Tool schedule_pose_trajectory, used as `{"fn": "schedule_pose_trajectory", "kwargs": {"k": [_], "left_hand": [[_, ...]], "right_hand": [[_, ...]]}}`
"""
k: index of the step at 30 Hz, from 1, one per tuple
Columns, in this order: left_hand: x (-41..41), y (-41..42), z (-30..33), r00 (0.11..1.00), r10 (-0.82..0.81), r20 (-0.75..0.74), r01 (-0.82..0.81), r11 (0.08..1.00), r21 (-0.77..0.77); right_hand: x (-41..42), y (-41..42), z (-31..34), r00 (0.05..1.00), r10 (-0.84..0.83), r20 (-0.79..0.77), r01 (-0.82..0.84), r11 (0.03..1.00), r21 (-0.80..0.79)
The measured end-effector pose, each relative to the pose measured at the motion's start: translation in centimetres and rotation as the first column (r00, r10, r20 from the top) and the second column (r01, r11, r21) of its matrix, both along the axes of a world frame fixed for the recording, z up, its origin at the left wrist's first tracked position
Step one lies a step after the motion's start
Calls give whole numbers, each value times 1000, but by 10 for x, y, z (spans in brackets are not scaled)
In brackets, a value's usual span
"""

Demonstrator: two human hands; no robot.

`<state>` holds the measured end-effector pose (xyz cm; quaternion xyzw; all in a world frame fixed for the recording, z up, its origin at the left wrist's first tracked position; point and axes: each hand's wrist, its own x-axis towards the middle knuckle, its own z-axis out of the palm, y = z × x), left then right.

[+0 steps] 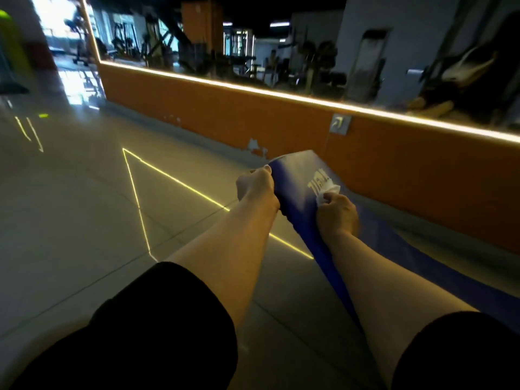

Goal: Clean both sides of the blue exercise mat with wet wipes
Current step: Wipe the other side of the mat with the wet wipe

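Both hands were out in front, arms bare below black short sleeves (157, 327). The left hand (256, 185) gripped the far left edge of the blue exercise mat (292, 187), fingers curled over the rim, lifting that end off the floor (84, 206). The right hand (337, 212) was closed around a crumpled white wet wipe (326, 192) and pressed it against the raised face of the mat, just below pale printed lettering (319, 183) that read upside down and was partly covered by the wipe. The mat was folded or bent up at the far end; the rest of it ran back along the floor toward the lower right, close beside the base of the orange wall (253, 122). The side facing the camera was glossy, with a light patch near the top edge.

The floor was grey tile with thin lit yellow lines (135, 190) forming a triangle to the left of the hands. Above the orange wall ran a glowing light strip (225, 85) under a large mirror (281, 43) that showed dim gym machines. A small grey wall plate (340, 124) sat on the orange wall above the mat.
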<state>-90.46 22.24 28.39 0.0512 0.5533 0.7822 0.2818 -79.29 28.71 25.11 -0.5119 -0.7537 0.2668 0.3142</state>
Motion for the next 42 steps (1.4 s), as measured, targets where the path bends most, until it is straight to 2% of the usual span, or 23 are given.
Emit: {"fn": "schedule_pose_trajectory", "kwargs": {"k": [6,8,10,13,15,17,21,23,27,31,33,35,39,42], "left_hand": [[22,-24,28,990,-52,130,49,998,32],[30,-29,19,989,-90,118,89,996,8],[37,-27,2,992,-61,112,61,998,4],[45,-26,-29,998,-30,51,32,999,-39],[41,-29,-46,999,-30,26,32,996,-85],[31,-37,-73,998,-38,42,44,986,-158],[2,-54,-127,998,18,63,-1,968,-250],[-20,-57,-145,998,48,36,-34,946,-323],[-59,-50,-185,999,44,4,-38,887,-461],[-89,-34,-230,997,66,-51,-83,779,-622],[-101,-27,-260,994,77,-81,-112,669,-735],[-106,-28,-283,991,79,-112,-137,597,-790],[-93,-54,-303,993,31,-115,-103,702,-705],[-89,-67,-325,995,-21,-94,-49,738,-673]], "right_hand": [[3,-26,41,990,34,138,-41,998,51],[-4,-31,44,983,22,181,-45,992,121],[-5,-28,47,973,-27,228,-23,977,212],[4,-16,43,971,-64,230,7,970,242],[10,-11,25,971,-21,237,-52,954,295],[11,-13,-7,957,105,272,-191,931,311],[-14,-26,-72,852,383,357,-449,885,124],[-33,-29,-98,810,457,366,-497,868,16],[-64,-25,-148,798,529,288,-510,848,-142],[-86,-21,-198,778,566,273,-536,825,-181],[-95,-17,-219,749,608,262,-573,794,-204],[-102,-17,-237,735,636,236,-585,770,-255],[-116,-25,-267,712,659,244,-622,752,-219],[-120,-31,-287,584,762,280,-756,636,-156]]}}
